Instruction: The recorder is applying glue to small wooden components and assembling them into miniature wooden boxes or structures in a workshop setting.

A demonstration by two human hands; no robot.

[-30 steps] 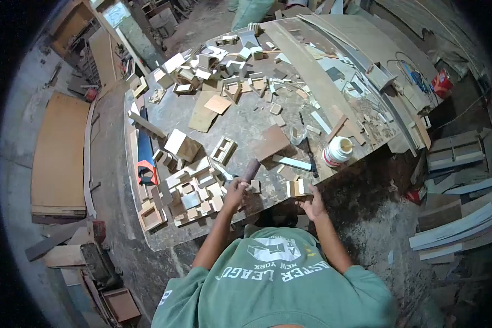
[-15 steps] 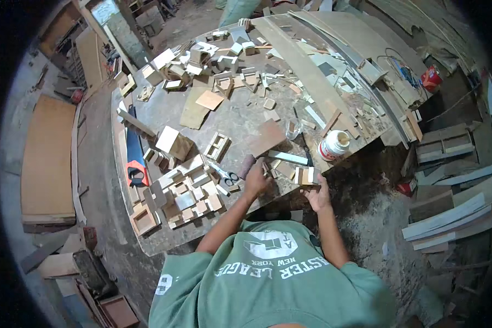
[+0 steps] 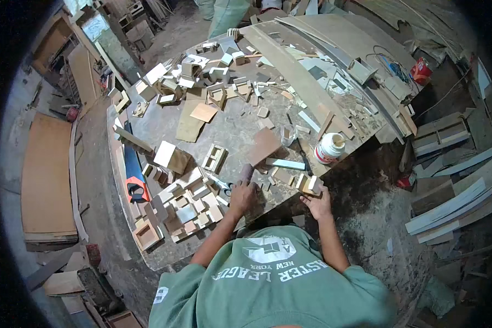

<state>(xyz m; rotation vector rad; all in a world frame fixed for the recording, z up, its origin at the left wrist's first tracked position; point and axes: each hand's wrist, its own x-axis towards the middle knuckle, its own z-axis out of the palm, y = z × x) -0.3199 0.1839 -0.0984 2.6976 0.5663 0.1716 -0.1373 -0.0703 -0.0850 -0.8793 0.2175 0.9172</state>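
My right hand holds a small wooden block assembly with pale and brown faces at the table's near edge. Its fingers and thumb close around the right end. My left hand is at the near end of a purplish-brown roll, which looks like sandpaper, with its fingers curled against it. Scissors lie just left of that hand. Between the hands are a thin wooden offcut and a white-faced strip. Beyond the roll rests a flat brown board.
An open white glue bottle stands near the right edge. Small wooden pieces crowd the left front, beside an orange-handled saw. More little wooden assemblies fill the far left. Long planks run across the right.
My left hand has moved left to the roll's near end. The wooden piece in my right hand has tilted and turned. The whole view has shifted slightly.
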